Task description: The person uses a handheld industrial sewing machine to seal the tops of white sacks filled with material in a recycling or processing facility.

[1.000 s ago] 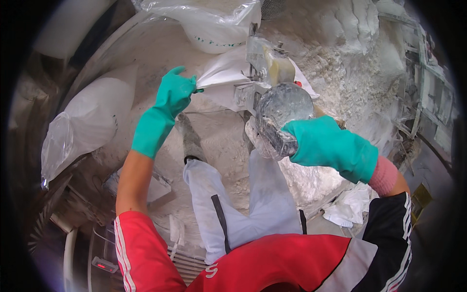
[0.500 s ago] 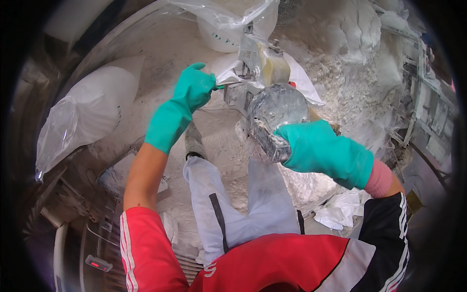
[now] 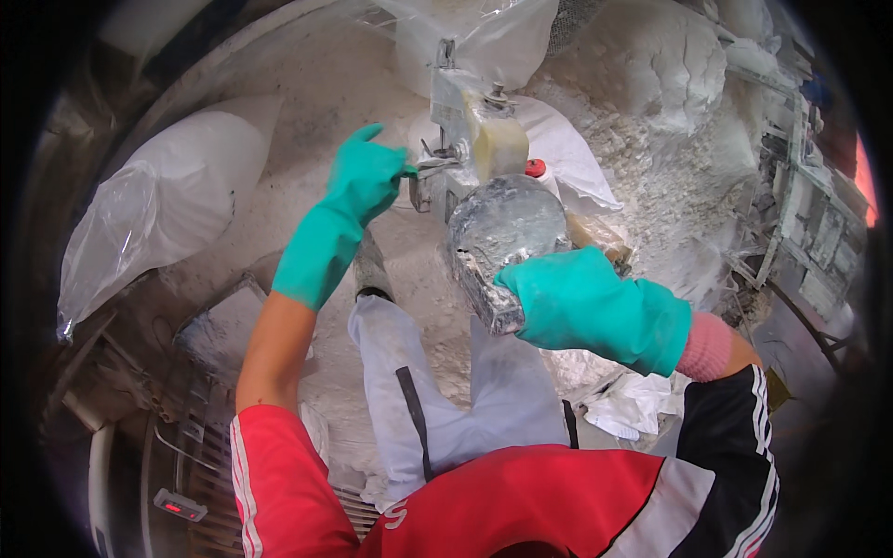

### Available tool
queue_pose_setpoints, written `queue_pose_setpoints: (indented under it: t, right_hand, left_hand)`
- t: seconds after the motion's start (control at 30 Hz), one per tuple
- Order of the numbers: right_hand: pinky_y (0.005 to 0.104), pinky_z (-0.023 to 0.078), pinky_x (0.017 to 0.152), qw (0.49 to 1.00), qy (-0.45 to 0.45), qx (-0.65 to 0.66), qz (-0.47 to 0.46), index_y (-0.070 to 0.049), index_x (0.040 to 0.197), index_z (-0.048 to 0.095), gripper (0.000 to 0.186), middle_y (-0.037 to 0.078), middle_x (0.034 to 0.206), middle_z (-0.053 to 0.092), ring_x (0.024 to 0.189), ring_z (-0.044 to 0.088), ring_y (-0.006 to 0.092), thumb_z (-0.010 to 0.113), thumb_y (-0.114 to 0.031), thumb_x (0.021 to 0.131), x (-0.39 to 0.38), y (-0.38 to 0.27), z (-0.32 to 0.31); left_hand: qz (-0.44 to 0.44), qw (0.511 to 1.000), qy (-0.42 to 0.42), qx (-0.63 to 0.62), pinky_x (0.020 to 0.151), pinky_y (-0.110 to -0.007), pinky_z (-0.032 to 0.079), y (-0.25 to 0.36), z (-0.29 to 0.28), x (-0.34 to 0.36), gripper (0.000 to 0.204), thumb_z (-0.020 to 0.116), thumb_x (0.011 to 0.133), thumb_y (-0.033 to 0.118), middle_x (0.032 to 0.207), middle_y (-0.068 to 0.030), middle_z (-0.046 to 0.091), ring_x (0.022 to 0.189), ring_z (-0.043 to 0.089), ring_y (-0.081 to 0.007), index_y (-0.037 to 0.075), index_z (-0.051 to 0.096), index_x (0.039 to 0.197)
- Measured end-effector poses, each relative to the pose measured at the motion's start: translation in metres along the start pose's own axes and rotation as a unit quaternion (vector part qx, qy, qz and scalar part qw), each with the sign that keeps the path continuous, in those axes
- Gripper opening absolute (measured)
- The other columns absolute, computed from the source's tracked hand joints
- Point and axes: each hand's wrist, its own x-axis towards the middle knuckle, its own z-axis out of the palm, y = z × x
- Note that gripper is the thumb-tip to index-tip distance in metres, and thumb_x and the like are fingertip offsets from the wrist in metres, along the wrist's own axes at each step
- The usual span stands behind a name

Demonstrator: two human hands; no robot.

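My right hand (image 3: 595, 302), in a green rubber glove, grips a dusty hand-held bag sewing machine (image 3: 512, 223). The machine has a round grey housing and a yellowish block near its far end. Left of the machine's working end is my gloved left hand (image 3: 367, 172), fingers curled in and one finger sticking up. A small dark green bit shows at its fingertips, close to the machine's metal foot; whether it holds anything cannot be made out. Behind the machine lies a white sack (image 3: 567, 153), partly covered by it.
A filled white bag with clear plastic (image 3: 177, 186) lies at the left. Another plastic-lined bag (image 3: 474, 46) stands at the far side. A red-capped bottle (image 3: 537, 168) is beside the machine. White powder (image 3: 642, 177) is heaped at right, near a dusty metal frame (image 3: 809, 205). Crumpled white sheeting (image 3: 633, 405) lies near my right elbow.
My right hand and the sewing machine have shifted left and slightly nearer. The white material beside my left hand no longer shows there, and the red-capped bottle is more exposed.
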Motion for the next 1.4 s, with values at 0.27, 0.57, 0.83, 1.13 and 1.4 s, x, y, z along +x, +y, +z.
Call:
queue_pose_setpoints:
  t: [0.27, 0.57, 0.83, 1.13, 1.4]
  right_hand:
    - [0.0454, 0.053, 0.063, 0.998, -0.017, -0.043, -0.046, -0.010, 0.092, 0.064, 0.016, 0.013, 0.080, 0.067, 0.074, 0.067, 0.0339, 0.064, -0.021, 0.080, 0.022, -0.019, 0.005]
    - [0.0433, 0.044, 0.045, 0.952, 0.081, -0.073, -0.285, -0.007, 0.079, 0.055, 0.011, 0.011, 0.066, 0.057, 0.058, 0.063, 0.0278, 0.064, -0.010, 0.074, 0.053, -0.043, 0.042]
    - [0.0397, 0.041, 0.042, 0.922, 0.086, -0.111, -0.361, -0.005, 0.078, 0.055, 0.022, 0.010, 0.067, 0.057, 0.054, 0.060, 0.0270, 0.069, -0.008, 0.062, 0.060, -0.059, 0.043]
    - [0.0403, 0.042, 0.042, 0.934, -0.008, -0.115, -0.339, -0.006, 0.078, 0.055, 0.022, 0.011, 0.065, 0.056, 0.053, 0.059, 0.0274, 0.069, -0.009, 0.062, 0.065, -0.084, 0.038]
    - [0.0421, 0.043, 0.042, 0.902, -0.025, -0.095, -0.420, -0.007, 0.079, 0.057, 0.018, 0.010, 0.063, 0.057, 0.053, 0.061, 0.0286, 0.068, -0.010, 0.065, 0.068, -0.096, 0.056]
  left_hand:
    - [-0.214, 0.975, -0.018, 0.048, 0.093, -0.045, 0.051, -0.018, -0.038, -0.132, 0.009, 0.072, 0.081, 0.008, 0.080, -0.0155, 0.069, 0.078, 0.065, -0.0365, 0.009, 0.074, 0.089]
    - [-0.537, 0.829, -0.010, -0.157, 0.077, -0.032, 0.054, 0.049, -0.043, -0.308, 0.019, 0.057, 0.090, 0.000, 0.092, -0.0179, 0.067, 0.077, 0.070, -0.0249, -0.013, 0.065, 0.101]
    - [-0.643, 0.731, 0.069, -0.217, 0.064, -0.029, 0.053, 0.096, -0.030, -0.355, 0.014, 0.063, 0.091, 0.001, 0.085, -0.0140, 0.066, 0.070, 0.070, -0.0203, -0.009, 0.068, 0.099]
    - [-0.624, 0.752, 0.053, -0.204, 0.065, -0.030, 0.052, 0.113, -0.018, -0.367, 0.016, 0.060, 0.092, 0.004, 0.081, -0.0129, 0.067, 0.070, 0.070, -0.0197, -0.008, 0.069, 0.096]
    - [-0.678, 0.715, 0.016, -0.169, 0.073, -0.033, 0.052, 0.171, -0.012, -0.384, 0.022, 0.055, 0.095, 0.010, 0.088, -0.0146, 0.073, 0.076, 0.070, -0.0219, -0.004, 0.070, 0.100]
